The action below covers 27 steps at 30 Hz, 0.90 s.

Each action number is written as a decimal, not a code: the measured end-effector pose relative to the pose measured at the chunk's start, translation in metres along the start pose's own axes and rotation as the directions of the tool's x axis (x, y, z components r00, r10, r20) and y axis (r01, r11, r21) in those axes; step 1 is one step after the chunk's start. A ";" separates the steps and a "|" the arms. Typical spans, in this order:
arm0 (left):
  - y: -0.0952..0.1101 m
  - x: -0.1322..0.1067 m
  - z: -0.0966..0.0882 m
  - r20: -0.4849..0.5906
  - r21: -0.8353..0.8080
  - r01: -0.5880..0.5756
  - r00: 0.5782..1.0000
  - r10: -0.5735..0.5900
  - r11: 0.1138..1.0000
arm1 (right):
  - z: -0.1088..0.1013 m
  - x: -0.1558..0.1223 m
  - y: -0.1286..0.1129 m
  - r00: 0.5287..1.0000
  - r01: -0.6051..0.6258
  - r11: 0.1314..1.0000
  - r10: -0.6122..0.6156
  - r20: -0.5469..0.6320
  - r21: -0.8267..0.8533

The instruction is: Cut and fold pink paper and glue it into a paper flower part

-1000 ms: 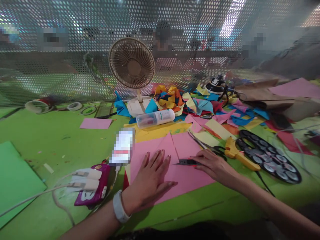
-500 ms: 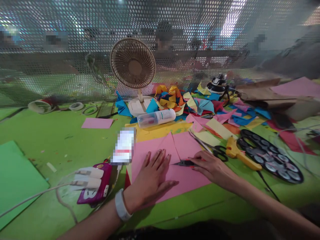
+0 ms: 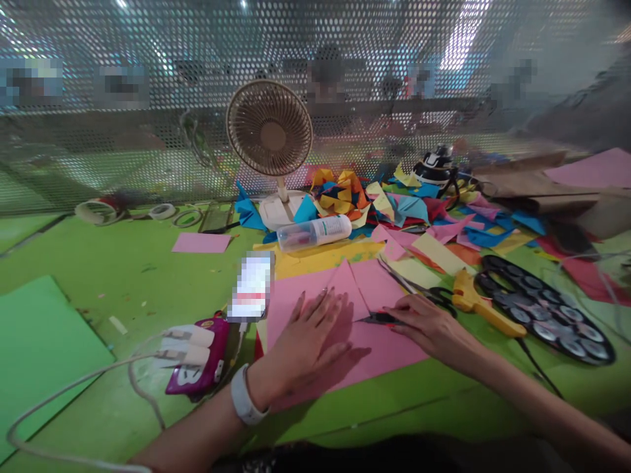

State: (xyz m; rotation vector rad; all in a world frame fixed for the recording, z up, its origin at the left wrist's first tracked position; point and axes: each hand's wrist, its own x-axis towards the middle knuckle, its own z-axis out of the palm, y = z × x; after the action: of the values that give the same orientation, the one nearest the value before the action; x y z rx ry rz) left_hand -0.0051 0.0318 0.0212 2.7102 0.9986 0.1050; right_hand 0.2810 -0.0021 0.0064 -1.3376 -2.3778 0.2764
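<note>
A sheet of pink paper [image 3: 389, 351] lies on the green table in front of me, with a slit or fold line running down from its upper edge. My left hand [image 3: 308, 341] spreads over the sheet's left half, palm down, fingers apart; its thumb casts a shadow on the paper. In my right hand [image 3: 428, 325] is a slim black-and-red cutter knife [image 3: 382, 318], held low over the sheet, its pointed tip aimed left toward my left hand. Part of its body is hidden by my fingers. Yellow paper [image 3: 296, 263] shows beneath the pink sheet's far edge.
Right of the sheet lie scissors [image 3: 444, 299], a yellow glue gun [image 3: 486, 309] and a black tray of round discs [image 3: 547, 312]. Left are a phone [image 3: 251, 289] and a purple power block [image 3: 202, 368] with cables. A clear bottle [image 3: 315, 233], fan [image 3: 271, 131] and folded-paper pile stand behind.
The whole view has shifted slightly, so things appear farther right. My left thumb seems raised a little, with a wider shadow below it. The cutter knife stays nearly where it was on the sheet.
</note>
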 end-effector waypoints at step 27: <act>-0.014 -0.017 0.006 0.011 0.068 -0.012 1.000 0.012 0.998 | 0.012 0.010 -0.017 0.999 0.024 0.999 -0.026 0.041 0.048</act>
State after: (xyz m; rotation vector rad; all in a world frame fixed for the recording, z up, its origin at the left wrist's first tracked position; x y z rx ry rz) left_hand -0.0258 0.0297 0.0118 2.7752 1.0004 0.0603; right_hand 0.2577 -0.0020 0.0046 -1.2919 -2.4051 0.3541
